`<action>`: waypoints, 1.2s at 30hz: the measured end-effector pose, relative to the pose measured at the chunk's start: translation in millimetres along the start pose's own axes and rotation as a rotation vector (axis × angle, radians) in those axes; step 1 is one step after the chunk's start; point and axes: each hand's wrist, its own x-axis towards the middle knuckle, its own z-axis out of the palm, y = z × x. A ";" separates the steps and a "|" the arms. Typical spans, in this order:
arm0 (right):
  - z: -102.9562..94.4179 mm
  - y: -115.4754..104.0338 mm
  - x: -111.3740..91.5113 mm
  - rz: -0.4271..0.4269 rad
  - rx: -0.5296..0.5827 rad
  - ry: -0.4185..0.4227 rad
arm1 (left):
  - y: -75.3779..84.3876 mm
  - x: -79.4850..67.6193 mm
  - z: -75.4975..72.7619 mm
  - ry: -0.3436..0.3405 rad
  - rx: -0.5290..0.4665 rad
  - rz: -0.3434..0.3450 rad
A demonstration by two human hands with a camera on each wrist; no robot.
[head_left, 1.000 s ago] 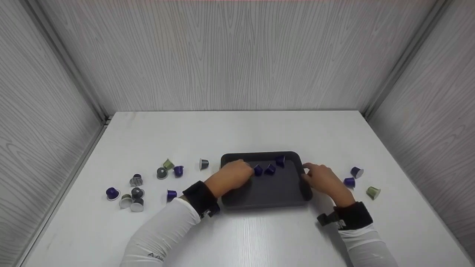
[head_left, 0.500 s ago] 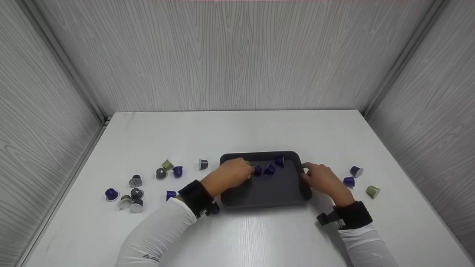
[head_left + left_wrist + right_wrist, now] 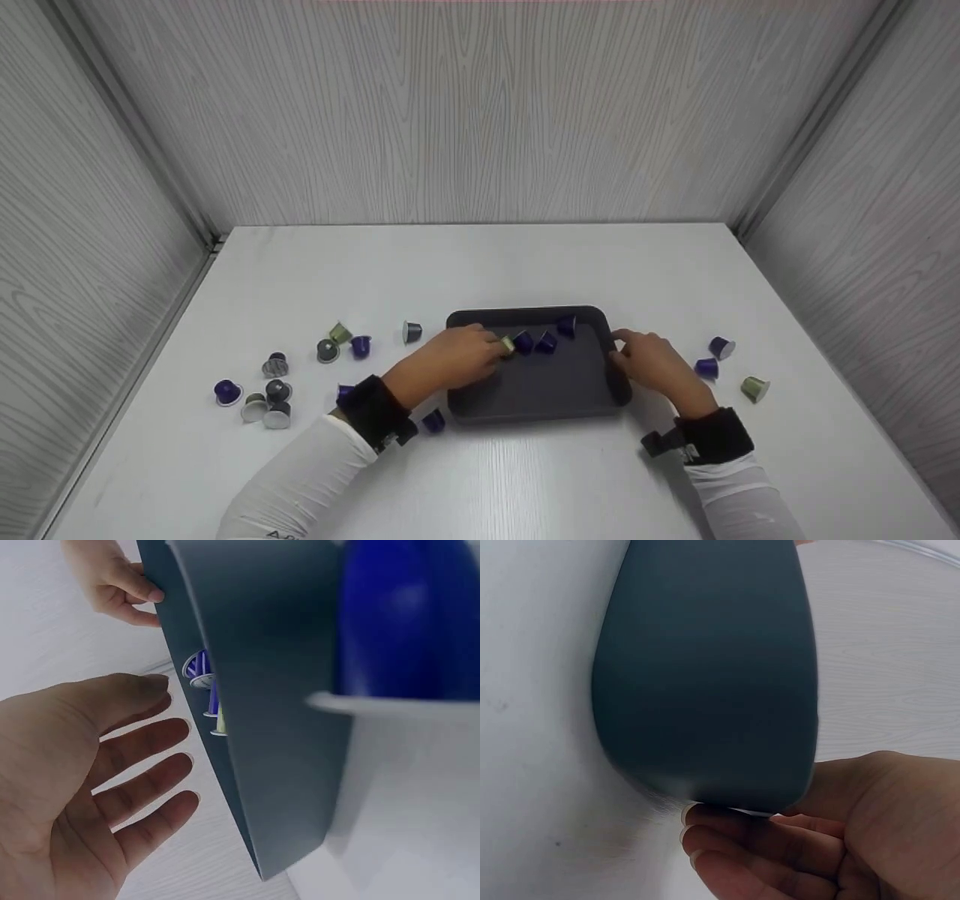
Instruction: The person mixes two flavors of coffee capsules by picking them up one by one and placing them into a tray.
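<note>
A dark grey tray point(image 3: 555, 390) lies on the white table with three purple coffee capsules point(image 3: 546, 343) in its far half. Beside them in the tray is a green coffee capsule point(image 3: 508, 346), just off the fingertips of my left hand point(image 3: 454, 358). That hand reaches over the tray's left side; in the left wrist view its fingers point(image 3: 154, 784) are spread and hold nothing. My right hand point(image 3: 660, 367) grips the tray's right edge, its thumb and fingers at the wall point(image 3: 712, 690) in the right wrist view.
Several purple, grey and green capsules point(image 3: 277, 391) lie scattered left of the tray. One purple capsule point(image 3: 433, 421) lies by its near left corner. To the right are two purple capsules point(image 3: 706, 368) and a green capsule point(image 3: 754, 388). Wood-grain panels point(image 3: 480, 112) enclose the table.
My left hand has let go of the green capsule and drawn back slightly to the left, so that capsule now shows in the tray. The right hand has stayed at the tray's edge.
</note>
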 end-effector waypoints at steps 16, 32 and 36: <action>1.3 0.3 -0.8 0.002 0.018 -0.010 | -10.5 -41.1 6.2 0.022 -0.132 -0.065; 1.3 -0.1 -0.6 -0.002 0.011 -0.002 | -6.2 -83.2 11.4 -0.076 -0.243 -0.290; 1.1 -0.6 -0.3 0.003 0.014 -0.004 | -1.4 -88.6 13.4 -0.086 -0.205 -0.348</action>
